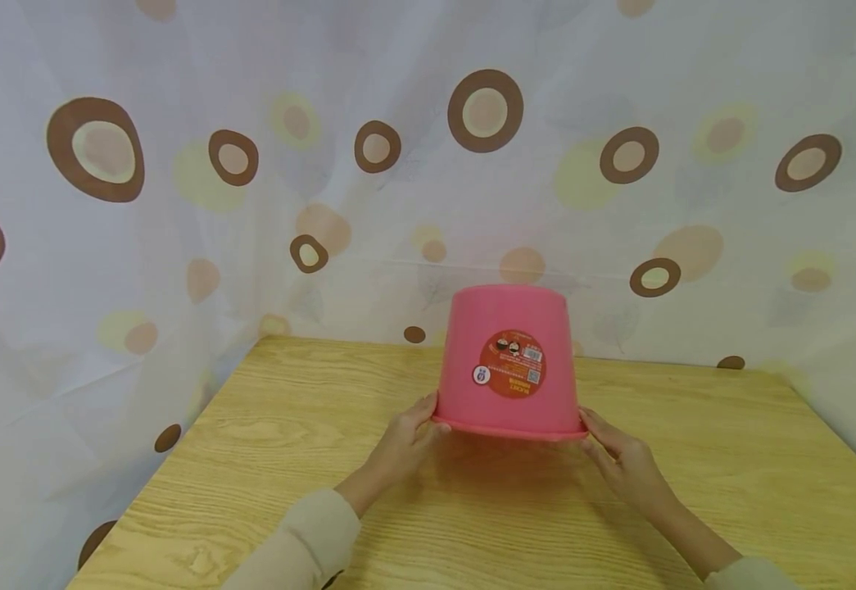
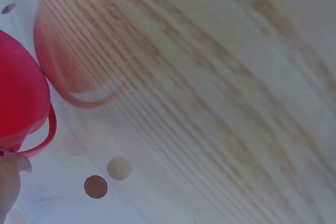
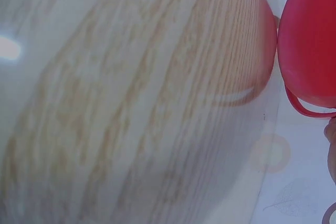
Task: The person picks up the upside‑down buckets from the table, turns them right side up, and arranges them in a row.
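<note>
Pink bucket (image 1: pixel 504 360): upside down at the middle of the table (image 1: pixel 287 434), narrow base up, rim down; whether the rim touches the tabletop I cannot tell.
Left hand (image 1: pixel 404 440): clamped on the bucket's rim at its left side.
Right hand (image 1: pixel 625 463): clamped on the rim at the opposite side.
Sticker (image 1: pixel 514 373): round and red, on the bucket wall facing the wearer.
Curved strip (image 2: pixel 51 132): thin and red, beside the bucket in both wrist views.
Tabletop: yellowish wood grain, reflecting the bucket.
Sleeves (image 1: pixel 317 533): pale, on both forearms.
Backdrop (image 1: pixel 413 74): whitish cloth with brown rings and pastel spots.
</note>
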`<action>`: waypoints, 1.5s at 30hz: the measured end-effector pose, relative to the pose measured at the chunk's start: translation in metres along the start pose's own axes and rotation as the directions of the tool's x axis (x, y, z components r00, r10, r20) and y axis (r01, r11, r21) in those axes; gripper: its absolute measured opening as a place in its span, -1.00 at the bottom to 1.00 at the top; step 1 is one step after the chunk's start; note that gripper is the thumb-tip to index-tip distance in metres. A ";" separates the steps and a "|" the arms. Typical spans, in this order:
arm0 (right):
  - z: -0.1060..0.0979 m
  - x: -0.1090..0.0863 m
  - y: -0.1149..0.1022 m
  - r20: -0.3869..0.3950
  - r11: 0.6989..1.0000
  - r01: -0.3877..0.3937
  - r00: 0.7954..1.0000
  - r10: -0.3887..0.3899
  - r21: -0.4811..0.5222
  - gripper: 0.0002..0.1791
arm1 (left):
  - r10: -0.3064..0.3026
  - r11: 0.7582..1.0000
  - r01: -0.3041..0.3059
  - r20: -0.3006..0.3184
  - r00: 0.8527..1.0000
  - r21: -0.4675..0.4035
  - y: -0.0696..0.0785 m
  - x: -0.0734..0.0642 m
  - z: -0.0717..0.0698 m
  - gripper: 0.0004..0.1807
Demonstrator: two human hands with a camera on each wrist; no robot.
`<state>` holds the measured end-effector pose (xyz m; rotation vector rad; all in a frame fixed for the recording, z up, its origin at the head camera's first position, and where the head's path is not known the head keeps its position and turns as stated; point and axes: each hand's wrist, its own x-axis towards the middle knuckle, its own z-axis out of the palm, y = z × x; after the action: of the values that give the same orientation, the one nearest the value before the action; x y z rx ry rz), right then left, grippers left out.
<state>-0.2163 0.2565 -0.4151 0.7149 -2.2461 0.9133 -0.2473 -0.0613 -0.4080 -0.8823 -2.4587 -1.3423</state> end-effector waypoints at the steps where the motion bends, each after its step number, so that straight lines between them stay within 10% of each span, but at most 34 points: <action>1: 0.000 0.000 0.000 -0.005 1.000 0.001 1.000 -0.001 -0.001 -0.56 | -0.006 1.000 0.006 -0.003 1.000 -0.007 0.000 0.000 0.000 -0.06; 24: 0.000 0.007 0.001 -0.078 0.999 -0.053 0.996 0.053 0.003 -0.65 | 0.061 0.996 -0.070 -0.139 0.988 -0.063 -0.005 0.009 0.003 -0.22; 45: 0.004 0.022 -0.005 -0.164 0.996 -0.086 0.983 0.086 0.008 -0.70 | -0.101 0.989 0.068 -0.255 0.962 -0.135 0.002 0.019 0.000 -0.52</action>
<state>-0.2295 0.2448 -0.4002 0.5265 -2.1441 0.9783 -0.2615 -0.0522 -0.3981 -0.5852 -2.2525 -1.5471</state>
